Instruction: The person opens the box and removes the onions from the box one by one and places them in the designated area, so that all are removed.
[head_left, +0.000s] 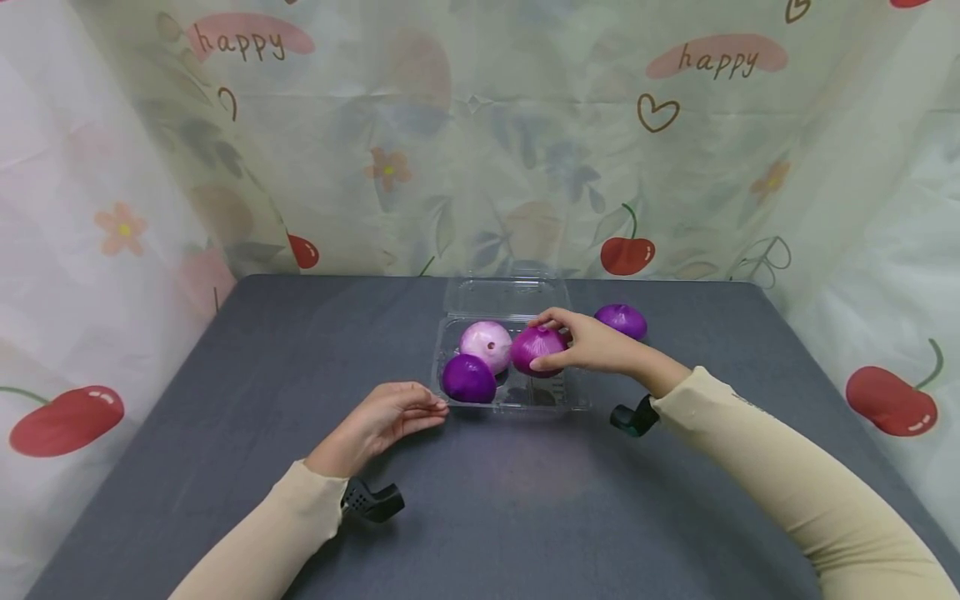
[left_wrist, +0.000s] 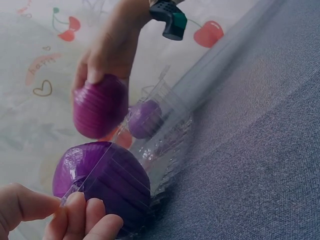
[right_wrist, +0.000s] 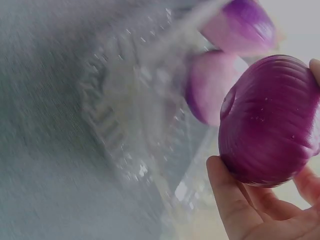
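My right hand (head_left: 592,340) grips a red onion (right_wrist: 270,122) with thumb and fingers, above the right side of a clear plastic clamshell box (head_left: 536,400). At the box's front left corner, my left hand (head_left: 393,414) pinches the rim between thumb and fingertips. Inside the box sit two more onions: a dark purple onion (head_left: 469,379) at the front left, and a paler pink-white onion (head_left: 486,346) behind it. The box's lid (head_left: 510,296) is folded back, away from me.
Another purple onion (head_left: 621,320) lies on the dark grey table (head_left: 315,358), right of the box and behind my right wrist. A printed curtain (head_left: 472,150) hangs along the back and both sides of the table.
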